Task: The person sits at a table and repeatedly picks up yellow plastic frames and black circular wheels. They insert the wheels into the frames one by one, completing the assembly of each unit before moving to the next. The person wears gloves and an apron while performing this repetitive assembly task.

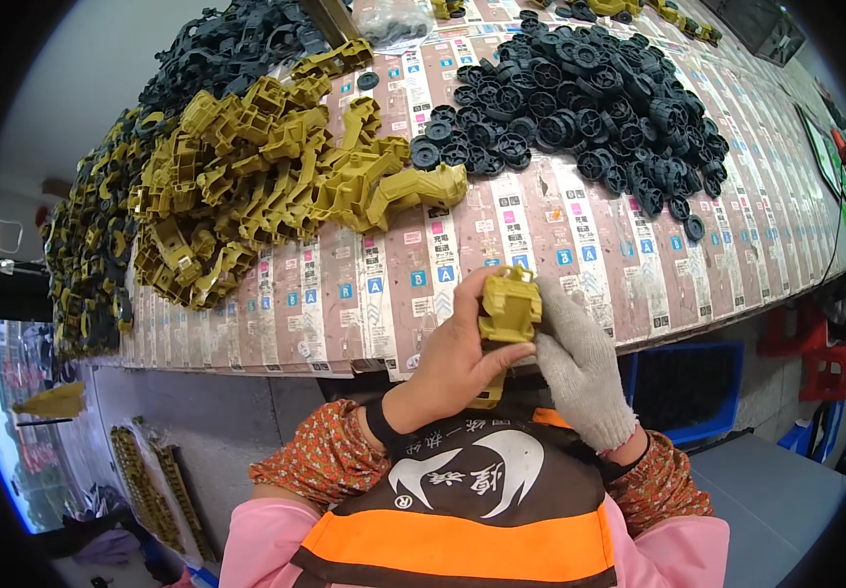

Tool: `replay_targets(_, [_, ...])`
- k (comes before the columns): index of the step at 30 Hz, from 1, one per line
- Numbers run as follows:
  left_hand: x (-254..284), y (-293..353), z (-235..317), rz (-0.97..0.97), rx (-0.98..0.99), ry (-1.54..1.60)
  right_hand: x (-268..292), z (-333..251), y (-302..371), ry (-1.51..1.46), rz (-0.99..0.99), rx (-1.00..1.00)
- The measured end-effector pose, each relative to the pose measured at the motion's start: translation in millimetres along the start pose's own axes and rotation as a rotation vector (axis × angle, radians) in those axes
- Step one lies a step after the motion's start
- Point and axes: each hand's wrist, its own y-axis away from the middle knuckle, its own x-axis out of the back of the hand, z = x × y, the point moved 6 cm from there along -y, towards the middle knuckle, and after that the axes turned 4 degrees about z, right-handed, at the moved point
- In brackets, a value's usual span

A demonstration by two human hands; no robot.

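Note:
Close to my body, at the table's front edge, my left hand (457, 353) is bare and closed round an olive-yellow plastic toy vehicle body (511, 309). Its thumb lies across the near end of the body. My right hand (584, 367), in a light grey knitted glove, wraps the right side of the same piece. The gloved fingertips are partly hidden behind it. Below my hands another bit of yellow plastic (489, 394) shows; whether it belongs to the held body I cannot tell.
A heap of yellow vehicle bodies (246, 167) covers the table's left side, with dark plastic parts (232, 49) behind. Black toy wheels (589, 98) are piled at the far right. Yellow-and-black pieces (90, 245) line the left edge. A blue crate (739, 377) stands below, near red stools (824, 367).

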Motion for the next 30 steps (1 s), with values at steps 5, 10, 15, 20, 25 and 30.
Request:
replay_targets(5, [-12.0, 0.2, 4.5, -0.096, -0.057, -0.099, 6.3, -1.3, 5.2, 0.079, -0.019, -0.031])
replay_targets(10, [-23.4, -8.8, 10.0, -0.171, -0.124, -0.143, 24.9, -7.8, -1.1, 0.105, -0.011, -0.064])
replay_targets(15, [-33.3, -17.8, 13.1, -0.191, -0.259, -0.110, 41.2, -16.2, -0.7, 0.116, 0.027, -0.116])
replay_targets(20, [-39.5, -34.2, 2.8, -0.287, -0.013, 0.089, 58.8, -0.6, -14.6, 0.237, -0.085, -0.108])
replay_targets(25, [-26.9, -37.8, -10.4, -0.088, 0.313, 0.665, 175.1, 56.4, -75.0, 0.628, 0.349, -0.183])
replay_targets(30, [-9.3, -35.5, -24.4, 0.050, 0.485, 0.979, 205.5, 89.8, -92.0, 1.165, 0.248, -0.138])
